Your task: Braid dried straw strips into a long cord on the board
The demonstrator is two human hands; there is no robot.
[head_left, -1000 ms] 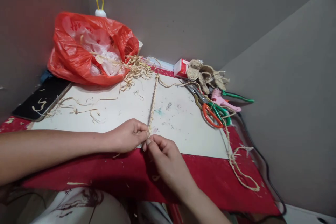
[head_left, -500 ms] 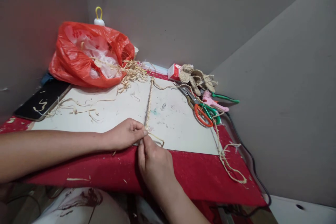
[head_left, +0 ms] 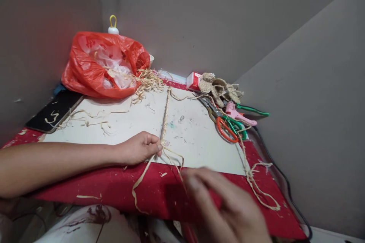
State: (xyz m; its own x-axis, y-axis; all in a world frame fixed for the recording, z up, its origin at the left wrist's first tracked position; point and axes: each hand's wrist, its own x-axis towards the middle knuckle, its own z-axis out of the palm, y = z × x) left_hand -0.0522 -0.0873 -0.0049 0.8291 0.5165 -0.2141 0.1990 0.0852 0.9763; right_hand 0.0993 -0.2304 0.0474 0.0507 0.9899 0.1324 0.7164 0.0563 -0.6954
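A pale braided raffia cord [head_left: 165, 115] runs from the back edge of the white board [head_left: 199, 148] toward me. My left hand [head_left: 144, 147] pinches its near end between thumb and fingers. Loose raffia strands [head_left: 139, 186] spread out from that pinch; one hangs over the red cloth and others reach right. My right hand [head_left: 225, 205] is apart from the cord at lower right, in front of the red cloth and smeared by motion. A strand leads toward its fingertips, but whether they grip it is unclear.
At back left sits a red plastic bag [head_left: 99, 79] beside raffia scraps [head_left: 149, 83]. A dark phone-like slab [head_left: 57, 110] lies left. Scissors [head_left: 226, 129], a pink glue gun [head_left: 236, 114], woven pieces [head_left: 218, 87] and a looped cord [head_left: 253, 186] lie right.
My right hand has left the cord's end and moved right and toward me. My left hand keeps its pinch, and loose strands now show below it. The view has shifted slightly.
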